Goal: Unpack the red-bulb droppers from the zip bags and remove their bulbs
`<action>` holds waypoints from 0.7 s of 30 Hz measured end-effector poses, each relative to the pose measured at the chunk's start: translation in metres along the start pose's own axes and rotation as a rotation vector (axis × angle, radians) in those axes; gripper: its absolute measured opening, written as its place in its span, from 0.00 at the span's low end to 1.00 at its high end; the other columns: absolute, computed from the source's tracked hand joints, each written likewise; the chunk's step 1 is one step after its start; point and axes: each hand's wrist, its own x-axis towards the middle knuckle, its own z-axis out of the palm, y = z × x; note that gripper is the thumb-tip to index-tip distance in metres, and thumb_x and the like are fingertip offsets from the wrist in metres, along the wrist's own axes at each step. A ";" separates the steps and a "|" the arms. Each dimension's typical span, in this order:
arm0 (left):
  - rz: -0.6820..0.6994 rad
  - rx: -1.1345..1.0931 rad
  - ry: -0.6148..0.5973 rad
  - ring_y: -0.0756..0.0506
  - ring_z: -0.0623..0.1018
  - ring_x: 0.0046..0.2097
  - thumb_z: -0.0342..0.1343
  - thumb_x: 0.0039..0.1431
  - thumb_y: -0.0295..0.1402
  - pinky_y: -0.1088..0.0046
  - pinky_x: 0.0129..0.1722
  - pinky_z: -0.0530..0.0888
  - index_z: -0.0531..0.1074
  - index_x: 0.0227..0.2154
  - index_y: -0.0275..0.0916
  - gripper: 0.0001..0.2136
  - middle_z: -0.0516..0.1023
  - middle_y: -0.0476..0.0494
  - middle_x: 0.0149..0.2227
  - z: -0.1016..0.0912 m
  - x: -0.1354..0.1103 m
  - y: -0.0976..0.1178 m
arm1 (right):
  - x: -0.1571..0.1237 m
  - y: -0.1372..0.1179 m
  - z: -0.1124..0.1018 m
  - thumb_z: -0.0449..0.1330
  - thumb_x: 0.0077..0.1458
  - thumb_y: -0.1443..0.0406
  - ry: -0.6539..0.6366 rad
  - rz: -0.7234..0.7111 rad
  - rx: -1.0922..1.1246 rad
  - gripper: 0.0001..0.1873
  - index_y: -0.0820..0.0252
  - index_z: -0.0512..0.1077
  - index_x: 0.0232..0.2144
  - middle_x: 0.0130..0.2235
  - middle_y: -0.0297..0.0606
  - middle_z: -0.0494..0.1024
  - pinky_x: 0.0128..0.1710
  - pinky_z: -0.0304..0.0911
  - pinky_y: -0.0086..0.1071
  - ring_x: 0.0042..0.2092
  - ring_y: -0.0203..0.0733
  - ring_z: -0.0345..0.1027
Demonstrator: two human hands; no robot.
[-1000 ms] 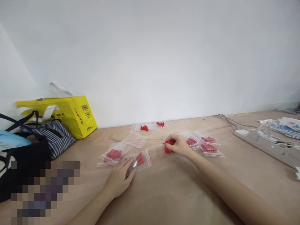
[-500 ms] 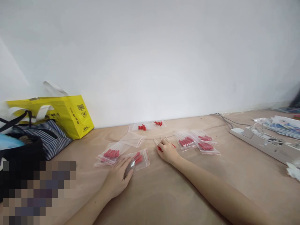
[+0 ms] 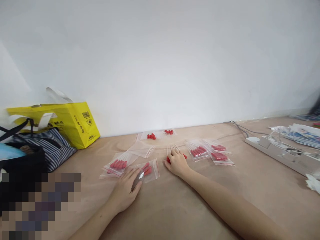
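The fingers (image 3: 136,177) of the left hand (image 3: 126,191), just below the middle of the frame, lie flat and close together. They press on the near corner of a small clear bag (image 3: 153,169) that holds bagged red pieces (image 3: 147,171). They pinch nothing, and the palm rests on the table (image 3: 175,210).

The fingers (image 3: 175,154) of the right hand (image 3: 177,162), a little right of the centre, are bent down over some loose red pieces (image 3: 168,160). Only red edges show at both sides of the hand, so I cannot tell if the fingers grip the pieces or only cover them. Under the fingertips lies a flat bag (image 3: 172,147), and I cannot see anything in it.

To my judgement, the step in hand is gathering the loose pieces next to this flat bag, while the other hand keeps a filled bag in place. Taking them up would call for the fingers to close fully around such small parts, so that none rolls away.

Further out, a filled bag (image 3: 118,164) and an empty-looking bag (image 3: 142,149) lie to the left. More filled bags (image 3: 198,151) lie to the right, and two far bags (image 3: 151,135) lie near the wall. A yellow bag (image 3: 72,121) stands at the left edge and a power strip (image 3: 282,151) lies at the right.
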 end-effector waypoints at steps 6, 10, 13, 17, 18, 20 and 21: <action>0.078 -0.055 -0.042 0.41 0.64 0.55 0.45 0.56 0.36 0.58 0.53 0.62 0.61 0.51 0.40 0.20 0.65 0.43 0.53 -0.005 -0.001 0.007 | -0.022 0.004 -0.010 0.52 0.51 0.65 0.112 -0.119 0.282 0.08 0.60 0.72 0.29 0.30 0.38 0.71 0.37 0.51 0.33 0.34 0.39 0.61; 0.104 -0.103 -0.119 0.42 0.62 0.56 0.45 0.56 0.37 0.60 0.54 0.62 0.59 0.53 0.40 0.21 0.62 0.43 0.55 -0.007 -0.003 0.013 | -0.040 -0.002 -0.015 0.57 0.47 0.66 0.046 -0.194 0.476 0.05 0.57 0.73 0.27 0.28 0.34 0.71 0.35 0.51 0.32 0.33 0.37 0.59; 0.111 -0.118 -0.146 0.42 0.61 0.57 0.43 0.58 0.40 0.59 0.54 0.62 0.58 0.54 0.42 0.21 0.61 0.45 0.56 -0.007 -0.003 0.015 | -0.044 -0.008 -0.017 0.58 0.47 0.65 -0.029 -0.194 0.519 0.05 0.55 0.74 0.26 0.28 0.34 0.72 0.36 0.51 0.33 0.33 0.37 0.59; 0.099 -0.122 -0.156 0.44 0.61 0.57 0.38 0.61 0.40 0.59 0.54 0.61 0.60 0.52 0.44 0.19 0.62 0.48 0.55 -0.006 -0.002 0.016 | -0.040 -0.013 -0.017 0.60 0.45 0.63 -0.078 -0.184 0.539 0.08 0.55 0.74 0.32 0.30 0.35 0.72 0.37 0.53 0.33 0.34 0.38 0.60; 0.103 -0.123 -0.155 0.44 0.61 0.57 0.38 0.61 0.39 0.59 0.54 0.61 0.61 0.52 0.44 0.18 0.63 0.48 0.55 -0.006 -0.002 0.016 | -0.039 -0.014 -0.018 0.60 0.45 0.62 -0.079 -0.204 0.544 0.11 0.55 0.73 0.35 0.33 0.36 0.72 0.38 0.53 0.33 0.36 0.39 0.60; 0.117 -0.128 -0.149 0.44 0.61 0.56 0.40 0.60 0.40 0.59 0.54 0.61 0.61 0.52 0.46 0.18 0.63 0.49 0.55 -0.006 0.000 0.017 | -0.037 -0.016 -0.019 0.61 0.45 0.61 -0.093 -0.267 0.539 0.17 0.54 0.71 0.40 0.40 0.38 0.72 0.39 0.53 0.34 0.39 0.40 0.60; 0.123 -0.131 -0.148 0.43 0.62 0.56 0.40 0.60 0.40 0.59 0.54 0.61 0.61 0.52 0.46 0.18 0.63 0.49 0.55 -0.007 0.001 0.018 | -0.037 -0.016 -0.020 0.60 0.46 0.60 -0.110 -0.297 0.522 0.18 0.54 0.70 0.42 0.42 0.38 0.72 0.40 0.52 0.34 0.41 0.41 0.59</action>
